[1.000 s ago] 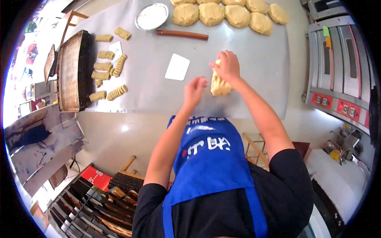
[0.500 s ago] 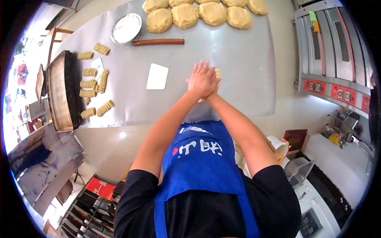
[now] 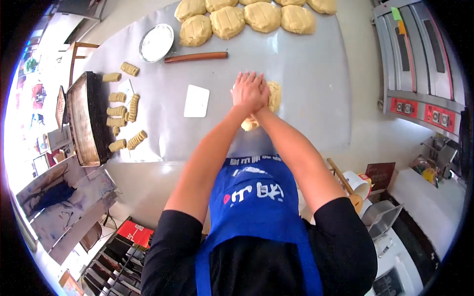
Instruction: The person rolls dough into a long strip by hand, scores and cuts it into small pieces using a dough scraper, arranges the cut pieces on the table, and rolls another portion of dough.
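Observation:
My left hand lies flat over my right hand, its fingers stretched out and pointing away from me. Beneath it, my right hand is partly covered; the part that shows looks flat and presses on a piece of pale yellow dough. The dough sticks out to the right of the hands and below the wrists, and its middle is hidden. To the left of my hands a white rectangular scraper rests on the metal table.
Several big dough mounds line the far edge. A bowl of white powder stands beside a brown rolling stick. Ridged dough rolls lie near a dark baking tray at left. Ovens stand at right.
More of the dough shows at the right of my hands and below my wrists. My stacked hands stay on it, and the whole view has shifted slightly.

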Motion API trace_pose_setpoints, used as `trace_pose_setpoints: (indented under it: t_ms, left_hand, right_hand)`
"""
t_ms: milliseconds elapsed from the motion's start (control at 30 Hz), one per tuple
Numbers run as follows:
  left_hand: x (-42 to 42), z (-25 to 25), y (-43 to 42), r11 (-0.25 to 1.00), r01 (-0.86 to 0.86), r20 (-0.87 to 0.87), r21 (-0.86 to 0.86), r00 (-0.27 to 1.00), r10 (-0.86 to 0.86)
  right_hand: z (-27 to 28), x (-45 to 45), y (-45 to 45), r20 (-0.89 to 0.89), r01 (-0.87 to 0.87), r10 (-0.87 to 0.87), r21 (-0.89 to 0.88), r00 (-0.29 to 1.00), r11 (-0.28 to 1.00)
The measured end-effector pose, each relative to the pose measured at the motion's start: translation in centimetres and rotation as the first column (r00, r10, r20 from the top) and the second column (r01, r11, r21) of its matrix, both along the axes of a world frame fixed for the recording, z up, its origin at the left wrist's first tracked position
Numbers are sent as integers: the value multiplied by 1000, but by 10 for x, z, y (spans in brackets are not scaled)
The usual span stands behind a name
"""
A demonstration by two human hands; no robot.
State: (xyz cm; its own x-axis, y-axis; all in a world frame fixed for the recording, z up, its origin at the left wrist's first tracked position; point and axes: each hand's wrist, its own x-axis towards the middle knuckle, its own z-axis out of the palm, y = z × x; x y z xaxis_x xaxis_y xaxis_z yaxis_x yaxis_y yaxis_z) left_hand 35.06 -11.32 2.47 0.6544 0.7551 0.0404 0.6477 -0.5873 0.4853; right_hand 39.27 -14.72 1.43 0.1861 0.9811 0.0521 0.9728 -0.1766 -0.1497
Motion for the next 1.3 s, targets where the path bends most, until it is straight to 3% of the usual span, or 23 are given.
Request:
trace_pose_setpoints:
  t_ms: [67, 100, 133, 167, 200, 267, 333, 367, 400, 433, 467, 533, 600, 633, 700, 767, 867, 900, 1067, 1133, 1200, 1233, 1300]
  left_hand:
    - [-1, 10, 13, 997, 35, -31, 69, 999, -33]
    - [-6, 33, 20, 936, 23, -35, -351, 999, -38]
    - [-11, 56, 22, 704, 7, -39, -711, 998, -50]
    - [-15, 76, 16, 565, -164, 0, -809, 961, 278]
    - [-26, 63, 8, 562, -156, 0, -813, 963, 268]
    - [-48, -2, -10, 946, -217, 97, -240, 964, 246]
    - [-70, -34, -56, 998, -24, 12, -64, 1000, 25]
    - [-75, -23, -79, 997, -67, 127, -35, 989, 71]
    - [-76, -8, -93, 994, -106, 240, -5, 965, 105]
    - [-78, 5, -98, 995, -103, 230, -11, 968, 103]
    - [-78, 17, -103, 996, -72, 197, -59, 977, 83]
    - [-74, 16, -99, 993, -39, 163, -112, 985, 57]
    - [-59, 3, -80, 759, -319, 103, -568, 887, 450]
    - [-51, -3, -82, 759, -304, 98, -576, 896, 434]
    - [-33, -16, -90, 856, -515, 136, 52, 852, 505]
    - [-28, -27, -81, 878, -477, 129, 28, 873, 470]
    - [-23, -20, -54, 916, -400, 62, -14, 914, 400]
    - [-13, -12, -43, 862, -480, -33, -162, 876, 482]
    - [-3, 6, 1, 812, -429, -169, -396, 903, 395]
    - [-18, 16, -12, 902, -391, 145, -184, 897, 418]
    - [-55, -10, -44, 972, -206, 136, 113, 972, 190]
    - [-69, -20, -67, 954, -118, 156, 274, 985, 77]
    - [-97, -13, -97, 993, -5, 196, 117, 980, -18]
  right_hand:
    - [17, -2, -5, -64, -22, 18, -58, 998, 998]
    - [27, -3, -15, -98, -40, 32, -83, 995, 996]
    - [36, -3, -31, -122, -54, 43, -88, 992, 995]
    - [45, -5, -53, -118, -68, 63, -35, 991, 997]
    - [51, -7, -76, -128, -84, 89, 43, 988, 996]
    - [56, -4, -118, -240, -136, 180, 189, 954, 972]
    - [52, 11, -152, -491, -186, 367, 379, 790, 907]
    - [57, 22, -157, -498, -188, 368, 375, 785, 908]
    - [68, 33, -158, -637, 164, 54, 278, 769, 947]
    - [75, 38, -157, -731, 489, -253, 125, 634, 863]
    - [72, 43, -147, -733, 492, -261, 114, 628, 863]
    - [59, 54, -115, -568, 390, -67, 469, 820, 793]
    - [25, 34, -115, -652, 363, -77, 316, 755, 877]
    - [21, 25, -114, -538, 291, -68, 341, 840, 894]
    - [11, 21, -113, -411, 230, -79, 331, 908, 915]
    - [2, 24, -107, -324, 245, -108, 418, 940, 875]
    - [-5, 42, -88, -303, 159, -73, 268, 950, 950]
    - [-5, 50, -79, -289, 183, -99, 277, 952, 943]
    - [3, 67, -23, -265, 48, -83, -135, 961, 990]
    - [26, 60, -43, -312, 88, -118, -109, 943, 990]
    - [30, 50, -77, -210, -16, 96, 352, 973, 936]
    - [23, 41, -99, -217, -3, 81, 338, 973, 941]
    - [12, 24, -142, -252, 12, 57, 265, 966, 964]
